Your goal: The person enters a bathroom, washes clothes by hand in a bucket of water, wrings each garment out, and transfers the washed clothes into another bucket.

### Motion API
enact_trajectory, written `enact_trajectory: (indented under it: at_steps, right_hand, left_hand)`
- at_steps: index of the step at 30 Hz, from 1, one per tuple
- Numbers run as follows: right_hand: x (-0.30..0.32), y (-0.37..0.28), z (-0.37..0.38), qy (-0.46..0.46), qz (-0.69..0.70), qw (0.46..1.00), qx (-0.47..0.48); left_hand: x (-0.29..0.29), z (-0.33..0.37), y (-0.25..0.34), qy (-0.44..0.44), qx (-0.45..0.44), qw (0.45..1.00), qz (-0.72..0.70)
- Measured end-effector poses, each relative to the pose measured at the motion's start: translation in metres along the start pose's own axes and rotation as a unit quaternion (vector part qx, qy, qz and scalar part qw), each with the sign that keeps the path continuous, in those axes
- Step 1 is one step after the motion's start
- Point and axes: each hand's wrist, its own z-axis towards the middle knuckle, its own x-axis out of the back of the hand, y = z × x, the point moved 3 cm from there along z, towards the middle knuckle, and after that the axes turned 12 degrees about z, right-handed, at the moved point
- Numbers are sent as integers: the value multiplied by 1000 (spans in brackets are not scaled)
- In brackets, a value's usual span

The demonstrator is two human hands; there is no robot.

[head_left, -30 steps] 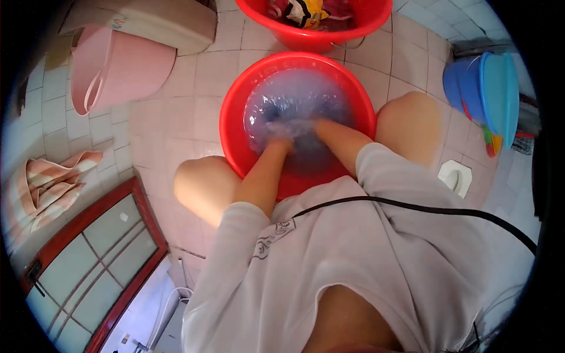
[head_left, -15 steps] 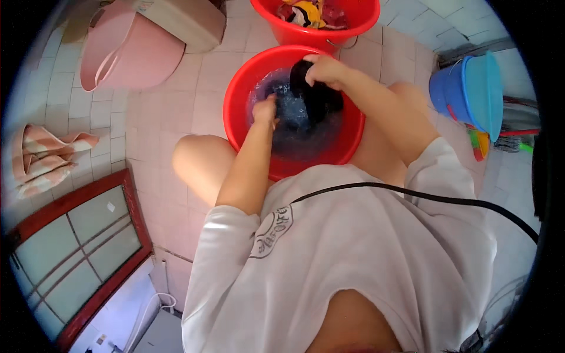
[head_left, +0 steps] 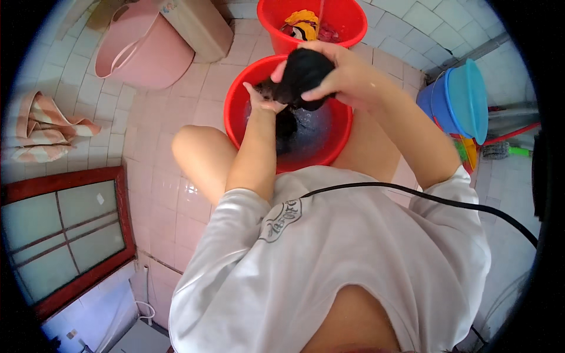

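Note:
A wet, bunched black cloth (head_left: 305, 70) is held up over the red basin (head_left: 231, 109) between my knees. My right hand (head_left: 344, 76) grips it from the right, with fingers wrapped over the top and the thumb across its near side. At the cloth's left end, my left hand (head_left: 268, 104) has its palm turned up and thumb stretched out, with part of the cloth lying in it. Its other fingers are mostly hidden by the cloth. Below, more dark fabric (head_left: 286, 125) shows in the cloudy bluish water.
A second red bucket (head_left: 273, 35) behind the basin holds yellow and reddish clothes, and a thin water stream falls into it. A pink tub (head_left: 150, 56) stands far left. Blue buckets (head_left: 450, 97) are at the right. A black cable (head_left: 388, 185) crosses my shirt.
The black cloth has been lifted from the basin and gathered into a bunch. My right hand has risen with it; my left hand has come out of the water and turned palm up.

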Motion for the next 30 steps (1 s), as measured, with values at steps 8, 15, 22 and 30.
enact_trajectory:
  at_steps: [8, 15, 22, 30]
  right_hand:
    - [83, -28, 29, 80, -58, 994, 35]
    - [183, 130, 158, 201, -409, 890, 13]
    - [134, 215, 106, 200, 86, 973, -80]
    - [107, 217, 81, 61, 553, 830, 36]
  left_hand:
    - [-4, -27, -16, 228, 18, 906, 357]
    - [-40, -55, -52, 268, -19, 853, 448]
    - [-74, -45, -71, 175, -47, 904, 387]
    - [-71, -7, -139, 118, -124, 903, 394]
